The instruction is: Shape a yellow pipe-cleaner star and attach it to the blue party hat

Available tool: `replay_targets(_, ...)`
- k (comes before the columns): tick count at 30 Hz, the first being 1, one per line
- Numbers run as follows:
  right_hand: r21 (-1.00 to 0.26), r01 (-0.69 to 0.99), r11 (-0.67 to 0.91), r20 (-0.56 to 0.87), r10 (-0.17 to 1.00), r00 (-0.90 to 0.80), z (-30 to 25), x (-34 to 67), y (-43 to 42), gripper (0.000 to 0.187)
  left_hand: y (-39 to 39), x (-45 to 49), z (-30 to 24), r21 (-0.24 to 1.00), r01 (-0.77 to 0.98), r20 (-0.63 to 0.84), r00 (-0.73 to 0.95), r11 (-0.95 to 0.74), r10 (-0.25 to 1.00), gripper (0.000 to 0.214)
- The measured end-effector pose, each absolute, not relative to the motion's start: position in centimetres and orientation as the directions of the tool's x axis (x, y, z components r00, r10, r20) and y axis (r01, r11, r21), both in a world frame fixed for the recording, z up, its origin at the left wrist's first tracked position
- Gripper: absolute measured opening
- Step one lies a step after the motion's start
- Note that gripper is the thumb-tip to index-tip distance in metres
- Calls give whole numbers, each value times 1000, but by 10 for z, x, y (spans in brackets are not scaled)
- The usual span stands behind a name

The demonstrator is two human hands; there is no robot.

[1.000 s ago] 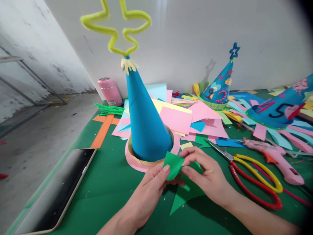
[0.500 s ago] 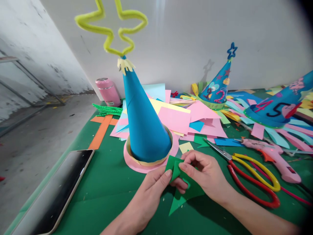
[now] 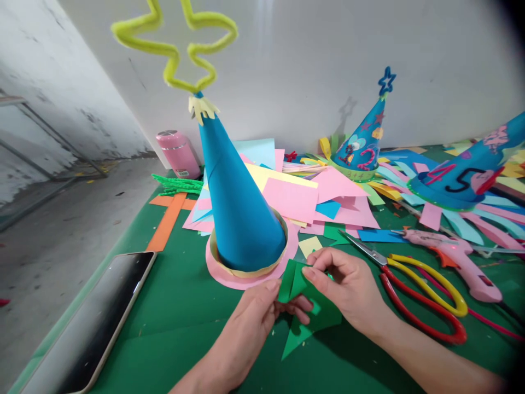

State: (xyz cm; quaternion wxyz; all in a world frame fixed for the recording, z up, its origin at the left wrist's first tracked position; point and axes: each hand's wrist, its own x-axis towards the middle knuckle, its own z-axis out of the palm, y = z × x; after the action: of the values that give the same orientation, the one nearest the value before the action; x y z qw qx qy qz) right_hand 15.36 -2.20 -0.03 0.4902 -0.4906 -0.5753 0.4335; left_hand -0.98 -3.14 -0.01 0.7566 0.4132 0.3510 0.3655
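Both my hands pinch a piece of green paper (image 3: 305, 306) just above the green table (image 3: 172, 328). My left hand (image 3: 250, 323) grips its left edge with thumb and fingers closed. My right hand (image 3: 348, 290) pinches the folded top part from the right. A pointed end of the paper hangs down toward the table. Right behind it stands a tall blue paper cone hat (image 3: 238, 208) on a pink ring base, topped by a yellow pipe-cleaner star (image 3: 176, 49).
A tablet (image 3: 90, 323) lies at the front left edge. Scissors (image 3: 414, 284) with red and yellow handles and a pink glue gun (image 3: 455, 257) lie to the right. Coloured paper sheets (image 3: 311, 197), two decorated cone hats (image 3: 365, 142) and a pink bottle (image 3: 178, 153) stand behind.
The green paper has been folded more tightly between my fingers, and both hands have shifted slightly right and down. The view has drifted a little.
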Motion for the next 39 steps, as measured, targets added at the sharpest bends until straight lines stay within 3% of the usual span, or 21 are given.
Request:
replay_targets(4,-971,172,164,160,986,-37,0,152,-22,19,-30,-9,3,948,-51,-269,398,313,877,19)
replay_targets(9,-953,220,210,205,978,-45,0,152,-24,18,-31,-6,7,951,59,-307,323,304,895,20)
replay_targets(24,-960,216,176,180,984,0,1,150,-23,19,-34,0,0,940,-50,-314,252,336,915,24)
replay_targets(33,-991,70,118,120,992,27,0,145,-26,23,-32,-5,-9,927,-157,-303,214,339,928,24)
replay_targets(36,-999,-14,40,41,999,-35,2,144,-26,32,-32,-6,-9,920,-185,-307,209,346,928,24)
replay_targets(39,-1000,-21,-10,-8,993,-118,4,145,-26,22,-32,-6,-8,927,-166,-305,193,337,933,23)
